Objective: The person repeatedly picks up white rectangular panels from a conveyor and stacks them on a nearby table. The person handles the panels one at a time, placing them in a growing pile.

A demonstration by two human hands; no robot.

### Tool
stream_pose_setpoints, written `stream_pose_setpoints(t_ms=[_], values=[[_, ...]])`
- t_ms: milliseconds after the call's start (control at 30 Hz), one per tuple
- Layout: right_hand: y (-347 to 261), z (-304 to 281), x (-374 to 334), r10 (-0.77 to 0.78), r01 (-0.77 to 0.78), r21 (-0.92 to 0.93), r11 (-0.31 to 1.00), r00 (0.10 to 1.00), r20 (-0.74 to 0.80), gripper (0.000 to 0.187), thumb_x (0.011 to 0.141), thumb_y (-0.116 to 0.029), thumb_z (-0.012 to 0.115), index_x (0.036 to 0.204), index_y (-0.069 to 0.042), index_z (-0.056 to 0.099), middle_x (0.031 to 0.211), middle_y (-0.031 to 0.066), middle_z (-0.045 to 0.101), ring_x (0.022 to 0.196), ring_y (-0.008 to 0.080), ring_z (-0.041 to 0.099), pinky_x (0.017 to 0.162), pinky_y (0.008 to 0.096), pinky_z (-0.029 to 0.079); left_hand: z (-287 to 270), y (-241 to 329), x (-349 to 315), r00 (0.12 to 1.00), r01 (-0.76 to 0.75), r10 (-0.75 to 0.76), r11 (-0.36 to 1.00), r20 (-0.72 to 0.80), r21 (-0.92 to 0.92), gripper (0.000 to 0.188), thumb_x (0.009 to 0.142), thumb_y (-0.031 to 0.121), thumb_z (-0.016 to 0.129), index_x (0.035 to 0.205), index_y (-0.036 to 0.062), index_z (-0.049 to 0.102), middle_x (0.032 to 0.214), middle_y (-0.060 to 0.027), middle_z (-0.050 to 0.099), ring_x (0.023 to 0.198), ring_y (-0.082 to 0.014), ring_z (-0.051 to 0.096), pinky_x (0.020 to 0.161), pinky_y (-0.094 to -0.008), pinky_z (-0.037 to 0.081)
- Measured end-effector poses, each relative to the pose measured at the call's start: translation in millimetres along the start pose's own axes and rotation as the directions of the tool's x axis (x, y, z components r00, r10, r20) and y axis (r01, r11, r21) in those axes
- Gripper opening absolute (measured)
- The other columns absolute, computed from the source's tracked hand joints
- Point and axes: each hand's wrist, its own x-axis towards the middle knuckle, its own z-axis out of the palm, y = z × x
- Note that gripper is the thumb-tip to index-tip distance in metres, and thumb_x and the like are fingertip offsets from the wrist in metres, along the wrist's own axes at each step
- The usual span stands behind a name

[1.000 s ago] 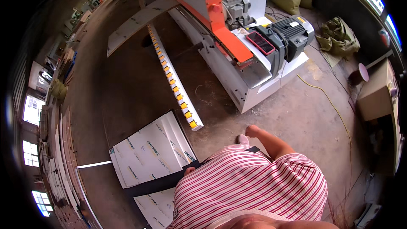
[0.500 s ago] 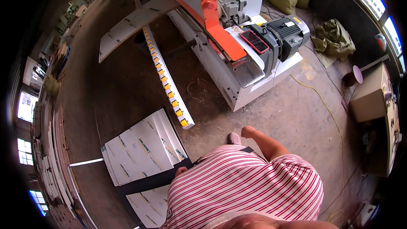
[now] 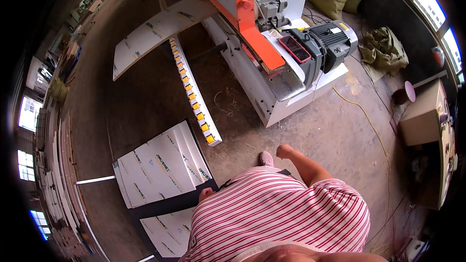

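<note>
My right hand [image 3: 284, 151] hangs in front of my body over the floor, its fingers curled into a loose fist with nothing seen in it. My left hand [image 3: 206, 194] shows only in part at the edge of my striped shirt, and its fingers cannot be made out. Beside it lies a stack of white film-covered panels [image 3: 150, 165], and another white panel [image 3: 167, 233] sits nearer to me. A roller rail [image 3: 194, 97] with yellow wheels runs away from me beyond the stack.
Ahead stands a machine with an orange arm [image 3: 262, 51], a grey motor [image 3: 332, 39] and a phone [image 3: 294, 48] lying on it. A yellow cable [image 3: 361, 111] crosses the floor at right, near a wooden cabinet [image 3: 422, 111]. Another long panel [image 3: 155, 31] rests at the far left.
The view has shifted slightly, so the machine and far panel sit a little further right. Both hands keep nearly the same place before my body.
</note>
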Motion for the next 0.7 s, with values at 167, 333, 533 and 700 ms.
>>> stream_pose_setpoints(t_ms=[167, 333, 533, 700], values=[[3, 13, -3, 0.007, -0.007, -0.001, 1.0, 1.0, 0.01, 0.018, 0.075, -0.025, 0.054, 0.074, -0.013, 0.067, 0.072, 0.0006, 0.065, 0.068, 0.0178, 0.063, 0.056, 0.0345, 0.051, -3, 19, 3, 0.901, 0.433, -0.419, 0.86, 0.113, -0.271, 0.035, 0.081, 0.029, 0.064, 0.1, 0.0008, 0.054, 0.08, -0.0077, 0.062, 0.072, -0.0141, 0.061, 0.065, -0.0278, 0.05], [9, 11, -4, -0.039, 0.045, -0.104, 0.994, 0.998, 0.054, 0.015, 0.074, -0.024, 0.055, 0.075, -0.014, 0.067, 0.073, -0.0009, 0.065, 0.071, 0.0184, 0.063, 0.055, 0.0341, 0.05, -7, 77, 18, 0.765, 0.589, -0.639, 0.647, 0.078, -0.484, 0.035, 0.087, 0.027, 0.053, 0.111, 0.0021, 0.046, 0.089, -0.0139, 0.062, 0.078, -0.0214, 0.062, 0.063, -0.0306, 0.05], [7, 15, 3, 0.04, -0.046, 0.044, 0.998, 0.991, 0.126, 0.011, 0.071, -0.022, 0.059, 0.074, -0.014, 0.066, 0.074, -0.0003, 0.065, 0.073, 0.0191, 0.063, 0.054, 0.0353, 0.05, -30, 89, 42, 0.749, 0.605, -0.647, 0.579, 0.144, -0.547, 0.034, 0.089, 0.031, 0.049, 0.109, 0.0036, 0.045, 0.096, -0.0129, 0.061, 0.083, -0.0209, 0.061, 0.066, -0.0284, 0.046], [10, 18, -2, -0.033, 0.033, -0.004, 0.999, 0.999, 0.043, 0.016, 0.071, -0.023, 0.059, 0.078, -0.012, 0.068, 0.079, 0.0039, 0.066, 0.074, 0.0214, 0.063, 0.058, 0.0356, 0.05, -43, 110, 69, 0.778, 0.546, -0.616, 0.571, 0.119, -0.613, 0.035, 0.088, 0.031, 0.049, 0.109, 0.0035, 0.044, 0.102, -0.0141, 0.059, 0.091, -0.0228, 0.059, 0.077, -0.0329, 0.044]])
